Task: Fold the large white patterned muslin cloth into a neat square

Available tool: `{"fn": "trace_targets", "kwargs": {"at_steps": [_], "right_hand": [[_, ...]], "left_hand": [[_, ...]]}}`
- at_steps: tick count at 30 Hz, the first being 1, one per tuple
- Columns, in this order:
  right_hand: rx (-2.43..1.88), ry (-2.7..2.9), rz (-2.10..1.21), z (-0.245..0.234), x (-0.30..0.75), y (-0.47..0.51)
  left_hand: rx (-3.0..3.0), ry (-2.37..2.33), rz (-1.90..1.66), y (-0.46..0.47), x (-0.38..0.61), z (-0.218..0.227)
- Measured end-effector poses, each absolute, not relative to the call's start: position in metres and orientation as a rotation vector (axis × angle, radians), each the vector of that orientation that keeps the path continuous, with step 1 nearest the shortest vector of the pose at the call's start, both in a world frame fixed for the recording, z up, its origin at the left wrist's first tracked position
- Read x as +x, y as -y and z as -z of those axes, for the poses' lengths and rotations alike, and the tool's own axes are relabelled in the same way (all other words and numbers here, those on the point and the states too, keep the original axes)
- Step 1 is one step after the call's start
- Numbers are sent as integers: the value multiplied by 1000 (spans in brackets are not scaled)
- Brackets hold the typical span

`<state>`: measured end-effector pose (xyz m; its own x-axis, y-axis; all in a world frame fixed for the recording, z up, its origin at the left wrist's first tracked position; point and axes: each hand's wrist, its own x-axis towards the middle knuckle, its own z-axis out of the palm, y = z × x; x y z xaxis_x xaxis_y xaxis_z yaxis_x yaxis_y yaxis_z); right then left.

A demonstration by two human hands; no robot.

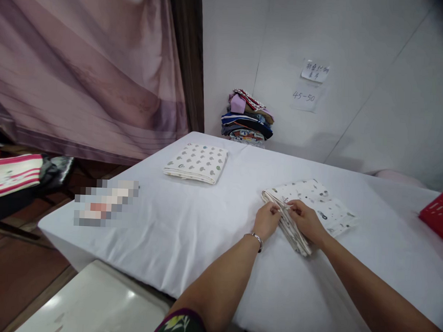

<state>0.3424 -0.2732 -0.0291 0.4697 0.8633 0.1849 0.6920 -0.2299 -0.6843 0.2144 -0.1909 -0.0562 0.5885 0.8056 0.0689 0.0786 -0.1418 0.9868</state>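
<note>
A white printed cloth (315,194), partly folded, lies on the right part of the white-covered table (160,232). Its near left edge is a bundle of several layers. My left hand (267,221), with a bracelet at the wrist, pinches the layers at that edge. Close beside it, my right hand (304,219) is also closed on the cloth, thumb and fingers gripping the layered edge from the right. A second cloth (197,162), white with grey prints, sits folded into a flat square farther left, apart from both hands.
Folded fabrics (247,118) are stacked behind the table's far edge, against the wall. A red perforated object (441,215) is at the far right. A blurred item (106,203) lies near the left edge. A pale stool or chair seat (101,302) stands in front, below the table.
</note>
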Motion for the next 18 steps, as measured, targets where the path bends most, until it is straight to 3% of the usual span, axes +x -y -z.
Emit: {"fn": "trace_targets", "kwargs": {"at_steps": [14,18], "right_hand": [[-1987,1354,-225,32,340,272],[-1979,1334,-214,33,340,270]], "left_hand": [[1781,-1084,-595,194,228,41],[1537,-1057,-603,192,235,42]]}}
